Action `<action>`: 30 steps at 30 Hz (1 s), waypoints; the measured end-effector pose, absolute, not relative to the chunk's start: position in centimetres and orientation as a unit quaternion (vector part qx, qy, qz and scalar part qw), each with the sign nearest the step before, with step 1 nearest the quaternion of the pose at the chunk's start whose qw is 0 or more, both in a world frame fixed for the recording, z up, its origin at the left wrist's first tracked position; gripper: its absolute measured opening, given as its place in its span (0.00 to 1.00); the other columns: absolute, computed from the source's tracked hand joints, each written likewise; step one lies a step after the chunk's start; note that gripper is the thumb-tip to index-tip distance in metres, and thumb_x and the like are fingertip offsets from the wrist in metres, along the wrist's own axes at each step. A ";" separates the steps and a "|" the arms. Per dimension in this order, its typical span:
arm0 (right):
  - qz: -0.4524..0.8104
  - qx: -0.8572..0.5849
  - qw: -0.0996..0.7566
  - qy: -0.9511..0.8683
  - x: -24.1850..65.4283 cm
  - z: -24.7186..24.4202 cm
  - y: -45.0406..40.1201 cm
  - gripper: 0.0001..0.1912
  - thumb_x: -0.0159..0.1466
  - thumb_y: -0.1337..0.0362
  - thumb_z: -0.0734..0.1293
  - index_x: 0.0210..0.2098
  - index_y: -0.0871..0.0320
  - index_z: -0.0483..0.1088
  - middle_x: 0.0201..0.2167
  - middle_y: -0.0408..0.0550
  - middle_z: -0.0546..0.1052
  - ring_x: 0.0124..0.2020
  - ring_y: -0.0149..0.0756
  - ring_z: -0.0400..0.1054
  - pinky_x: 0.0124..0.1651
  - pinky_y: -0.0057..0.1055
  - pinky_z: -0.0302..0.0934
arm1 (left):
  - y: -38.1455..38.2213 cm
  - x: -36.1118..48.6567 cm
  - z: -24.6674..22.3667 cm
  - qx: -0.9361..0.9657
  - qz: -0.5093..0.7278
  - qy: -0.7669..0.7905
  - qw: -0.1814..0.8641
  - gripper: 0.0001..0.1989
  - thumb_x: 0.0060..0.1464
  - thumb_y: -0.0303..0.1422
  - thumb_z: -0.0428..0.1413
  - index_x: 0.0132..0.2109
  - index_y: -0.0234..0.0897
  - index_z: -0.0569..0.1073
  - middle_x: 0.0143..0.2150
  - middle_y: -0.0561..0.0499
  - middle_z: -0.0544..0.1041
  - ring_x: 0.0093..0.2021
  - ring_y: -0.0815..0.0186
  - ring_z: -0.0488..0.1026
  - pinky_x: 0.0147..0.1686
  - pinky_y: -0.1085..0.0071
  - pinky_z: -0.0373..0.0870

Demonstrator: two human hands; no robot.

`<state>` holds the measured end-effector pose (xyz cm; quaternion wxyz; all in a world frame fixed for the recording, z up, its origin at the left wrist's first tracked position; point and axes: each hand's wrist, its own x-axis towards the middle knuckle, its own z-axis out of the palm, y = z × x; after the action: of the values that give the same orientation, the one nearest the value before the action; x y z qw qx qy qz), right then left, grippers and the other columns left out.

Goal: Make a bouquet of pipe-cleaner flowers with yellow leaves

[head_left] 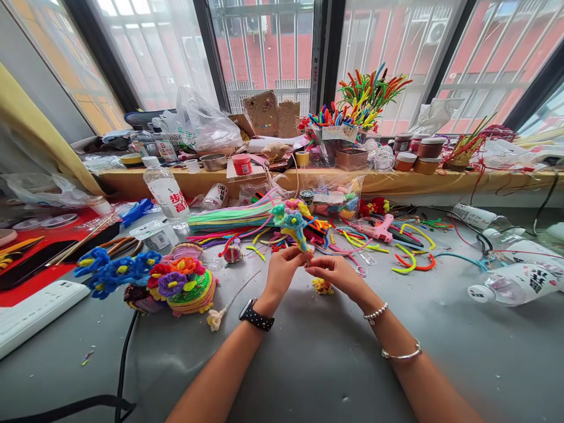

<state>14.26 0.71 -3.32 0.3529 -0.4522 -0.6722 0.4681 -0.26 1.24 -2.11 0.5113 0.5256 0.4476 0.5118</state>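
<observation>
A small bouquet of fuzzy pipe-cleaner flowers (291,222), blue, teal, pink and yellow, stands upright above my hands. My left hand (284,267) is closed in a pinch around its lower stem. The fingertips of my right hand (337,275) come together at the bottom of that stem, touching or almost touching my left fingers; the exact contact is too small to see. Beneath my right hand lies a yellow fuzzy cluster (323,286) on the grey table (317,364). To the left are a pale single flower on a stem (215,319) and a colourful flower-covered piece (189,288).
Loose pipe cleaners (233,220) lie bundled behind my hands. A pink glue gun (381,229) rests to their right. Plastic bottles stand or lie on both sides, including one bottle (515,285) at right. A white power strip (39,314) and black cable (126,358) occupy the left.
</observation>
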 end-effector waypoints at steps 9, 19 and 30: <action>0.501 -0.414 0.398 -0.648 14.3 -2.9 0.7 0.18 0.57 0.52 0.59 0.29 0.60 0.73 0.30 0.48 0.75 0.28 0.30 0.64 0.29 0.26 0.57 | 1.1 -0.4 -1.8 0.542 0.491 0.408 0.547 0.08 0.42 0.36 0.58 0.26 0.35 0.76 0.23 0.54 0.73 0.28 0.70 0.66 0.33 0.73 0.62; 0.051 -0.438 0.556 -0.705 14.7 -1.9 -0.1 0.06 0.58 0.64 0.63 0.33 0.58 0.71 0.31 0.49 0.72 0.33 0.36 0.66 0.34 0.32 0.62 | 0.9 -0.3 -1.7 0.632 0.412 0.416 0.508 0.10 0.44 0.36 0.56 0.26 0.34 0.77 0.28 0.51 0.77 0.33 0.65 0.70 0.38 0.73 0.63; -0.165 -0.395 0.469 -0.772 14.8 -1.6 -0.6 0.07 0.59 0.69 0.61 0.34 0.60 0.70 0.29 0.50 0.73 0.33 0.36 0.65 0.38 0.32 0.62 | 0.9 -0.2 -2.1 0.712 0.375 0.406 0.433 0.12 0.46 0.38 0.53 0.29 0.34 0.77 0.29 0.48 0.78 0.32 0.63 0.72 0.34 0.72 0.65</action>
<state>14.79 -0.59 -1.63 0.4694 -0.3948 -0.7723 -0.1654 -0.22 0.93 -2.08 0.4330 0.7121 0.4060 0.3749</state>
